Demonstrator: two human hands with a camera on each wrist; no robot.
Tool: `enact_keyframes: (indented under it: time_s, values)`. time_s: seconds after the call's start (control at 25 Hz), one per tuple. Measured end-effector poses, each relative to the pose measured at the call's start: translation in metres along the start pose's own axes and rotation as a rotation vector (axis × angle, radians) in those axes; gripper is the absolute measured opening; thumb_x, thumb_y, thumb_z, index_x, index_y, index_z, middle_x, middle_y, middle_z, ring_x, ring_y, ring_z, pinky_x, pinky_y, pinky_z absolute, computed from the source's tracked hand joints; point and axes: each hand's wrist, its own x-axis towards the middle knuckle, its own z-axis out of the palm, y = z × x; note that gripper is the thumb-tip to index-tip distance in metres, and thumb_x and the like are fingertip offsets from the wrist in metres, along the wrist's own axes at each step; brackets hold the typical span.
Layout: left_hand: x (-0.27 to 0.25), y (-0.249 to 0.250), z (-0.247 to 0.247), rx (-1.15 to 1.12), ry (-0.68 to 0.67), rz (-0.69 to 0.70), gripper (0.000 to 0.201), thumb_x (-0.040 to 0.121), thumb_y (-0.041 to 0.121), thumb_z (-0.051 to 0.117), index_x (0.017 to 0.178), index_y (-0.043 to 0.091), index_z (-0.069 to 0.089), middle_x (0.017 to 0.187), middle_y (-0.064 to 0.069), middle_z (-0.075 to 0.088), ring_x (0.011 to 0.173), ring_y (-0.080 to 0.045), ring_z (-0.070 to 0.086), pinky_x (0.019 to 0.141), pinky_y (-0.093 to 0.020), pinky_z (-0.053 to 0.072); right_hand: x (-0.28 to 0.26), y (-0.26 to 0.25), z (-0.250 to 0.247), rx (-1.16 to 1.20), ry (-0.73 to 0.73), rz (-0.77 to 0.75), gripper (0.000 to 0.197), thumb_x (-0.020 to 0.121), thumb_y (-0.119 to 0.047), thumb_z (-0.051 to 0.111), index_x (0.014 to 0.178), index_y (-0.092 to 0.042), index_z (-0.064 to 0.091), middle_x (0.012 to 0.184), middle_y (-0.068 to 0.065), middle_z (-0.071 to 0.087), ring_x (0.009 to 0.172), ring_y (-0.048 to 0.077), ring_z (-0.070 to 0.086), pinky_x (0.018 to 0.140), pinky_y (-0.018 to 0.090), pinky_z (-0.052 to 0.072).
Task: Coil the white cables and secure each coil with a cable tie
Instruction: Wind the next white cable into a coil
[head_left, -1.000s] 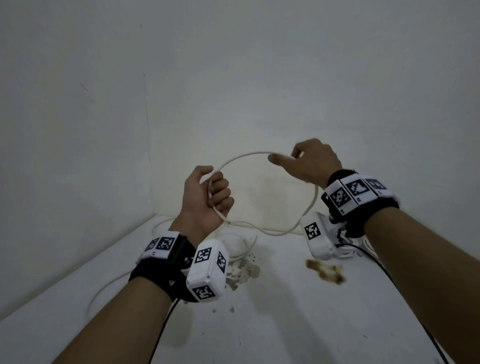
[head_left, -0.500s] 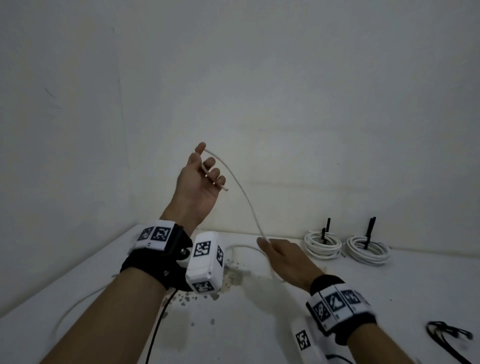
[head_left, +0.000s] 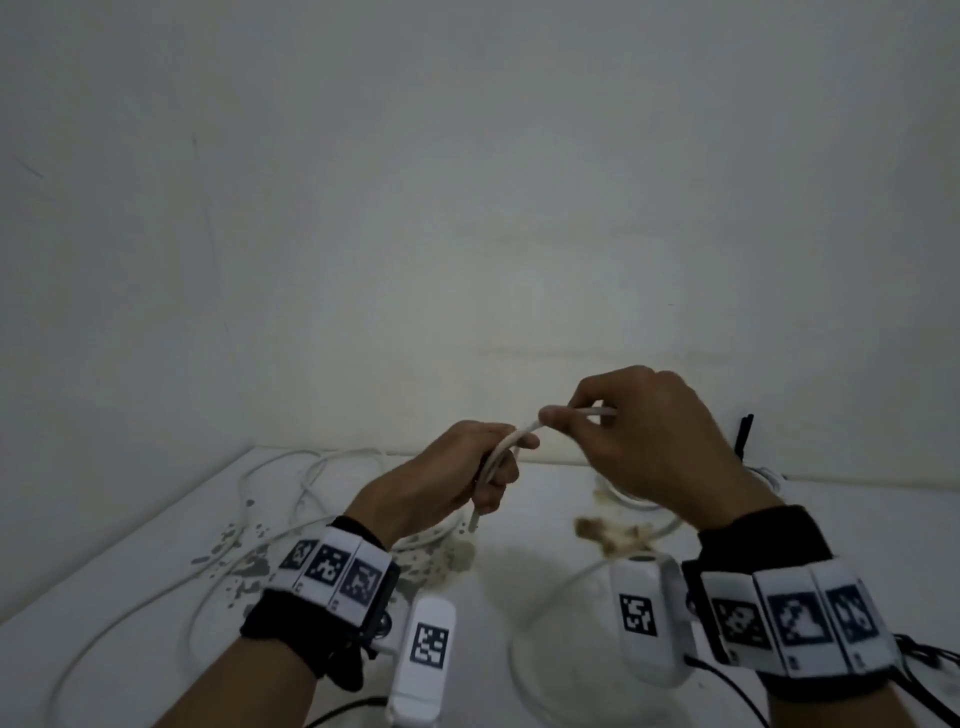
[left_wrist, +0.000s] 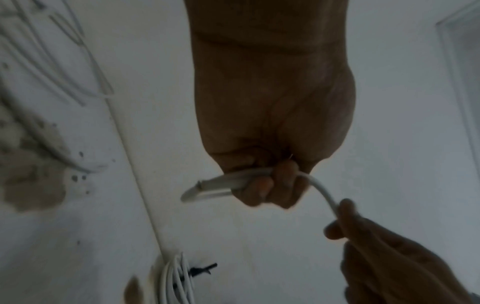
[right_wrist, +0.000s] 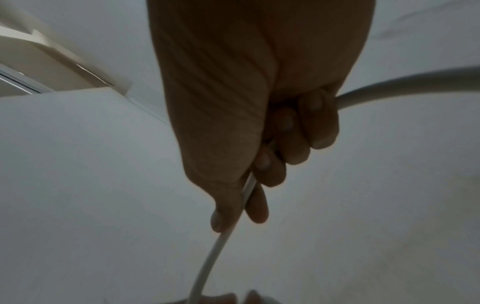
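Note:
Both hands hold one white cable (head_left: 511, 441) in the air above the white table (head_left: 119, 587). My left hand (head_left: 467, 467) grips the cable near its free end, which pokes out below the fist (left_wrist: 207, 189). My right hand (head_left: 623, 431) pinches the same cable a little to the right between thumb and fingers (right_wrist: 249, 189); the cable runs on past its palm (right_wrist: 402, 86). The two hands nearly touch. More loose white cable (head_left: 291, 483) lies on the table at the left.
A tied white coil (left_wrist: 176, 283) with a black cable tie (left_wrist: 202, 269) lies by the back wall; another black tie (head_left: 744, 434) sticks up behind my right hand. Brown stains (head_left: 608, 535) mark the table. Walls close in at the left and back.
My right hand rose from low over the table to meet the left. My left hand came down from its raised position and closed into a fist on the cable.

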Motion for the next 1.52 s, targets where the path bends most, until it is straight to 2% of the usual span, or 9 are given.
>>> enact_keyframes:
  time_s: [0.08,0.28,0.4,0.48,0.68,0.92,1.12,1.32,1.52]
  values:
    - [0.002,-0.003,0.013,-0.076,0.061,-0.019,0.028,0.101,0.021,0.034,0.084,0.01,0.054,0.054,0.003,0.029,0.046,-0.013,0.02,0.047,-0.026,0.024,0.003,0.016,0.002,0.002,0.041,0.079,0.043,0.081,-0.07,0.061,0.07,-0.029,0.07,0.06,-0.011,0.061,0.062,0.013,0.061,0.057,0.03,0.049]
    - [0.014,-0.011,0.035,-0.117,0.109,0.037,0.046,0.098,0.048,0.042,0.061,0.023,0.033,0.05,0.006,0.019,0.049,-0.016,0.017,0.071,-0.036,0.048,0.004,0.024,0.014,0.114,0.233,0.162,0.051,0.071,-0.074,0.068,0.067,-0.024,0.063,0.053,-0.009,0.057,0.055,0.014,0.059,0.053,0.029,0.045]
    - [0.02,-0.012,0.04,-0.189,0.123,-0.007,0.052,0.095,0.054,0.049,0.061,0.025,0.022,0.056,0.004,0.012,0.051,-0.016,0.012,0.046,-0.025,0.026,0.006,0.033,0.025,0.161,0.359,0.222,0.056,0.067,-0.075,0.071,0.068,-0.021,0.059,0.052,-0.006,0.056,0.054,0.015,0.058,0.051,0.028,0.042]
    - [0.026,-0.014,0.04,-0.223,0.168,-0.024,0.053,0.093,0.053,0.054,0.062,0.026,0.022,0.058,0.004,0.012,0.049,-0.014,0.01,0.043,-0.025,0.014,0.008,0.036,0.033,0.18,0.404,0.255,0.056,0.068,-0.074,0.072,0.07,-0.019,0.059,0.053,-0.004,0.057,0.054,0.016,0.057,0.05,0.027,0.038]
    - [0.03,-0.014,0.024,-0.504,0.206,0.005,0.056,0.095,0.044,0.054,0.052,0.027,0.023,0.043,0.007,0.012,0.036,-0.009,0.009,0.036,-0.022,0.009,0.013,0.04,0.043,0.349,0.336,0.277,0.049,0.077,-0.065,0.071,0.066,-0.019,0.061,0.045,-0.008,0.046,0.044,0.01,0.044,0.05,0.027,0.033]
    - [0.021,-0.012,-0.006,-0.663,0.136,0.017,0.056,0.096,0.043,0.048,0.052,0.028,0.017,0.048,0.006,0.002,0.04,-0.012,0.001,0.038,-0.02,0.006,0.009,0.054,0.057,0.572,0.106,0.341,0.051,0.089,-0.058,0.061,0.066,-0.013,0.065,0.039,-0.011,0.032,0.038,0.005,0.029,0.051,0.025,0.03]
    - [0.022,-0.008,-0.01,-0.64,0.006,0.026,0.053,0.089,0.048,0.051,0.057,0.027,0.013,0.047,0.007,0.003,0.039,-0.012,0.001,0.039,-0.021,0.005,0.008,0.044,0.077,0.437,0.269,0.409,0.056,0.092,-0.057,0.059,0.063,-0.009,0.062,0.047,-0.005,0.043,0.048,0.011,0.042,0.052,0.028,0.034]
    - [0.018,-0.013,-0.007,-0.489,-0.208,-0.083,0.049,0.085,0.049,0.052,0.056,0.026,0.02,0.04,0.011,0.013,0.037,-0.009,0.004,0.035,-0.02,0.007,0.011,0.054,0.07,0.427,0.463,0.452,0.057,0.095,-0.051,0.059,0.067,-0.002,0.057,0.053,0.008,0.047,0.055,0.022,0.046,0.056,0.027,0.037]
    - [0.02,-0.017,-0.002,-0.401,-0.209,-0.168,0.042,0.081,0.046,0.056,0.054,0.025,0.033,0.039,0.012,0.018,0.036,-0.008,0.005,0.037,-0.021,0.007,0.012,0.062,0.061,0.453,0.561,0.486,0.056,0.095,-0.047,0.061,0.066,0.0,0.054,0.051,0.005,0.039,0.055,0.026,0.04,0.057,0.033,0.035]
